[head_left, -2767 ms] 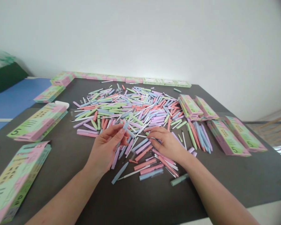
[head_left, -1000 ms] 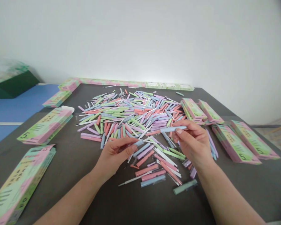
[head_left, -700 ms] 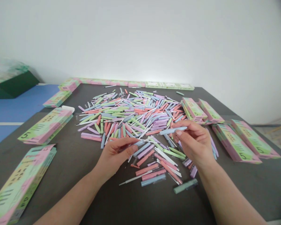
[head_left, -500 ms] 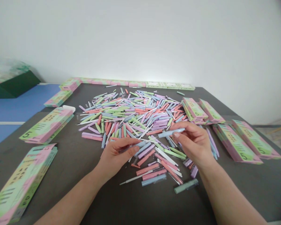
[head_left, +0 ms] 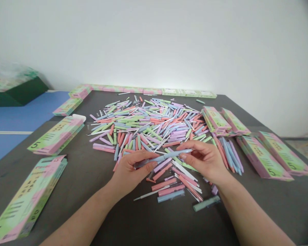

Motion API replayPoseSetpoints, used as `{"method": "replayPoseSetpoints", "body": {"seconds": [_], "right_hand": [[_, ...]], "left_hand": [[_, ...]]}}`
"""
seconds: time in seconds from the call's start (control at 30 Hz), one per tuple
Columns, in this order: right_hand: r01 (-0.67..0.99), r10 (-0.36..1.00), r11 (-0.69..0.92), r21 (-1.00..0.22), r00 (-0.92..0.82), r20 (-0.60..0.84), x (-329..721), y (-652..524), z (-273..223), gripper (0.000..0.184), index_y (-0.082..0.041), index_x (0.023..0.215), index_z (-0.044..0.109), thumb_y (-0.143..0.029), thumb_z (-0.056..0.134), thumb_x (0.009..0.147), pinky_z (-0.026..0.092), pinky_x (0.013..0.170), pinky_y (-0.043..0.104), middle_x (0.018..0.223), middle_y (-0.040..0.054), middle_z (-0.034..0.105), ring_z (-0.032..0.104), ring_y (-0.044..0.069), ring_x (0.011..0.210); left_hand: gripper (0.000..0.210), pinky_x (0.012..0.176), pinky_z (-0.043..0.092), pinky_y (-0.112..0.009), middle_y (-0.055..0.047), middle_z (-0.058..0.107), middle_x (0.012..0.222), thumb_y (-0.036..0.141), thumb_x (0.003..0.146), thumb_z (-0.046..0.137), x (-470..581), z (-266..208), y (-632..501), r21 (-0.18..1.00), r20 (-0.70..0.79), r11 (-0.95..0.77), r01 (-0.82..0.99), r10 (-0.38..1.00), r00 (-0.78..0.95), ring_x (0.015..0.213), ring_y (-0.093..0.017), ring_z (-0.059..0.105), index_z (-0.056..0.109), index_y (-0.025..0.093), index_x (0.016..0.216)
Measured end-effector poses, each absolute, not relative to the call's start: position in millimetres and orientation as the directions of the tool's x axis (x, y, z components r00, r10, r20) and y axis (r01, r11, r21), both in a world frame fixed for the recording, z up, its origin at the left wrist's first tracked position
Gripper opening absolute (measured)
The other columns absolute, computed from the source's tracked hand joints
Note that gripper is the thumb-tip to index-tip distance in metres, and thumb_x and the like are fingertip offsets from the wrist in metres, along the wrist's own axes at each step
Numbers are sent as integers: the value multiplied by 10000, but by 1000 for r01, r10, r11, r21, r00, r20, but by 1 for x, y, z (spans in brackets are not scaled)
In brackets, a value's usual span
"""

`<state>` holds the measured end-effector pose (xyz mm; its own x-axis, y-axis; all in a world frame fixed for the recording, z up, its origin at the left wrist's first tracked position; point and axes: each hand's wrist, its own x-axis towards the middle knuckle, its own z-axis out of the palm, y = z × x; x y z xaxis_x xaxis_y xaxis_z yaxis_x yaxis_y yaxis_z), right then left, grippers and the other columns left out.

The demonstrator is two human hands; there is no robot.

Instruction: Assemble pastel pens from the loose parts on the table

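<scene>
Between thumb and fingers, my left hand [head_left: 130, 172] grips one light-blue pen part [head_left: 159, 159], its rear end hidden by the fingers. My right hand [head_left: 207, 159] pinches a second light-blue pen part [head_left: 178, 153] with a tapered tip pointing right. The two parts meet end to end in one line, held above the heap. Whether one sits inside the other I cannot tell. Beneath and beyond them lies a heap of pastel pen parts [head_left: 154, 118] in blue, green, purple and coral, with white refills among them.
Printed pen boxes line the left [head_left: 30, 194], the far edge [head_left: 151, 91] and the right [head_left: 267, 155]. Beside my right hand lies a row of pens [head_left: 231, 155]. A loose green cap [head_left: 206, 204] is near me. A dark green bin [head_left: 17, 90] stands on a blue surface at left.
My right hand has moved left and slightly down, bringing its blue part against the one in my left hand. The row of pens at right is now uncovered. The view shifted slightly.
</scene>
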<state>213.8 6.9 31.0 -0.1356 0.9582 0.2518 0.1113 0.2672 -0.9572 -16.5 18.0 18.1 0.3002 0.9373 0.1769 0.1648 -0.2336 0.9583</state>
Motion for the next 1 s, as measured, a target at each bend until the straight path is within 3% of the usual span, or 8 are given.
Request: {"method": "replayPoseSetpoints", "body": {"seconds": [0.27,0.47,0.77,1.0], "right_hand": [[114,960,270,-956,-113,257,212,6,32,107,-204,864,735,-213,753,758,470,468,211,731,8,708,600,109,557],[144,954,289,-946,-126,272,210,6,33,116,-180,837,731,-228,766,738,464,449,211,773,45,720,618,126,583],[218,953,299,-929,-110,281,209,7,32,87,-182,811,737,-220,759,735,489,503,225,713,29,701,611,128,589],[242,971,234,-942,-107,214,207,5,30,139,-170,790,714,-305,740,773,378,410,214,545,-8,584,555,129,539]], "left_hand": [[167,637,486,-250,-50,744,793,173,754,731,-16,19,17,928,263,-321,191,924,277,722,-172,634,807,215,897],[172,618,473,-246,-48,734,780,168,754,728,-16,18,17,909,303,-365,201,911,281,697,-165,623,805,213,901],[187,551,442,-239,-59,736,786,188,774,717,-17,14,17,856,360,-441,269,883,301,639,-153,601,799,220,939],[186,611,481,-255,-61,748,824,180,781,714,-15,12,16,820,419,-496,285,860,290,698,-173,640,800,237,936]]}}
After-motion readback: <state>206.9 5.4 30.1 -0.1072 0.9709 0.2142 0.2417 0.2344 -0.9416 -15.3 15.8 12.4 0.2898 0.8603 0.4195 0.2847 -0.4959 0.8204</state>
